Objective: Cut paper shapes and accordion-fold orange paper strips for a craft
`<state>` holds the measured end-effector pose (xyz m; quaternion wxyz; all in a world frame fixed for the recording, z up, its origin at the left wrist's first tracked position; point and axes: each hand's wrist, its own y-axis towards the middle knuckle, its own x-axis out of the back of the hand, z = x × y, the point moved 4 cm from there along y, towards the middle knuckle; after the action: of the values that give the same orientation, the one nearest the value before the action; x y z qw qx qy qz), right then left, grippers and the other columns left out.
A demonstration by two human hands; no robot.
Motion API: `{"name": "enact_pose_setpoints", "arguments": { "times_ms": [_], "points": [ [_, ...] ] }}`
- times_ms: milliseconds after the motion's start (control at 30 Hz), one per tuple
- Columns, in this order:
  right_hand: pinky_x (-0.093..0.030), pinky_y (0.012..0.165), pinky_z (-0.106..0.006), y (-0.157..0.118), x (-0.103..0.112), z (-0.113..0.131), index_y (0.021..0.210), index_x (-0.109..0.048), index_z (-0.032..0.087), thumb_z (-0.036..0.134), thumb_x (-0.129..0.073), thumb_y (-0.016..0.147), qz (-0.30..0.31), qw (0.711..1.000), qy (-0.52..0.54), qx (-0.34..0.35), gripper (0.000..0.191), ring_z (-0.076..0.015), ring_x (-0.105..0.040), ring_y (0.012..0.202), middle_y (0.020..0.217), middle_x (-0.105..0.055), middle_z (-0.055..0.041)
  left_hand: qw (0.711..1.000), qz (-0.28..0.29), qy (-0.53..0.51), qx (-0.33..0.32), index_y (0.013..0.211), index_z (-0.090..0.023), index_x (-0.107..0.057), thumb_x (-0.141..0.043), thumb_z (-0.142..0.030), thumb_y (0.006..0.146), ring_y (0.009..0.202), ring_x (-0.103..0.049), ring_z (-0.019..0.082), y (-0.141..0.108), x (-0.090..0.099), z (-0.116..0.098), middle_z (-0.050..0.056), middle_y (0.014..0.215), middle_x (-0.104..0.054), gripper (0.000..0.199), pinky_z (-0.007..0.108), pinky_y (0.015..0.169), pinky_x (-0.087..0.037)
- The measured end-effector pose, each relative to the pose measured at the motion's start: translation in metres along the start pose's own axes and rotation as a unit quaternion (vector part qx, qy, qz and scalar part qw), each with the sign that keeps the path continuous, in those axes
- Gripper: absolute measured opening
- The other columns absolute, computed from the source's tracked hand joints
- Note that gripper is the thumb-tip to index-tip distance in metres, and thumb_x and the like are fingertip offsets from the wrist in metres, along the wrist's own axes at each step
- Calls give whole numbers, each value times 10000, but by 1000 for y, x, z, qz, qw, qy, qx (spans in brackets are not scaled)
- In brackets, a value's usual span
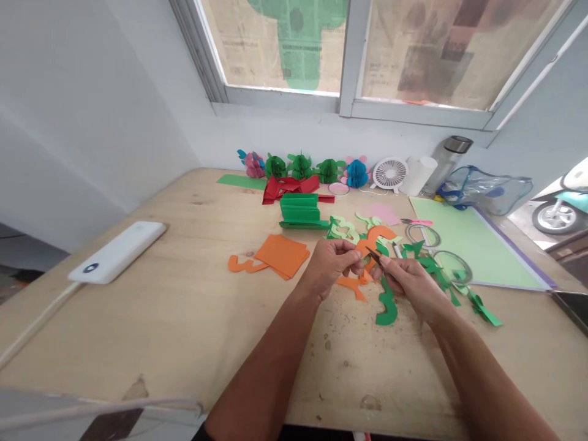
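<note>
My left hand [334, 264] pinches the left side of a curved orange paper piece [381, 234] over the table. Fingers of my right hand [404, 277] are wrapped round small scissors [374, 254], whose dark blades lie against the orange paper. Left of my hands is a stack of orange paper squares [281, 256], with an orange wavy cutout [239, 264] beside it. A green wavy cutout [386, 309] lies just below my right hand. Orange scraps [353, 286] rest beneath both hands.
Folded green paper [300, 210] and red paper [290, 187] lie behind. Honeycomb paper figures [301, 165], a small fan [390, 174] and a bottle [448, 162] line the wall. Tape rolls [452, 266] and green scraps [484, 309] are right; a white power bank [117, 252] is left.
</note>
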<state>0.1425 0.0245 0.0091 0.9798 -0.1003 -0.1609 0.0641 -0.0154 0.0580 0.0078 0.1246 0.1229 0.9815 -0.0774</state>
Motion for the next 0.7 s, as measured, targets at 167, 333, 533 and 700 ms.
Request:
{"name": "enact_pose_setpoints", "arguments": {
  "times_ms": [167,333,533,700],
  "points": [
    [-126,426,-253,1,0,-1,664,-629,158,753,-512,730,-1,1000,3,7,610,-61,-166,414,429,-248,87,1000,-2,2,0,593,-160,-602,-674,-269,600,472,-545,94,0,1,0,19,523,-633,131,203,454,-346],
    [-126,427,-256,1,0,-1,658,-631,160,740,-511,744,1,1000,5,10,599,-64,-172,417,427,-255,83,1000,-5,0,2,583,-162,-598,-677,-275,593,466,-540,92,1,1,0,20,520,-630,138,202,450,-343],
    [-119,424,-254,1,0,-2,674,-634,160,729,-506,756,-1,1000,9,12,589,-65,-153,418,423,-247,86,1000,-8,-3,0,571,-165,-592,-675,-271,586,462,-532,92,1,0,-1,22,517,-629,136,202,445,-340],
    [-114,422,-251,1,0,-3,674,-630,159,726,-509,758,-5,1000,10,8,586,-61,-153,417,431,-240,89,1000,-8,0,0,575,-163,-592,-667,-265,591,458,-530,89,1,1,-1,20,515,-627,128,201,446,-338]
  ]
}}
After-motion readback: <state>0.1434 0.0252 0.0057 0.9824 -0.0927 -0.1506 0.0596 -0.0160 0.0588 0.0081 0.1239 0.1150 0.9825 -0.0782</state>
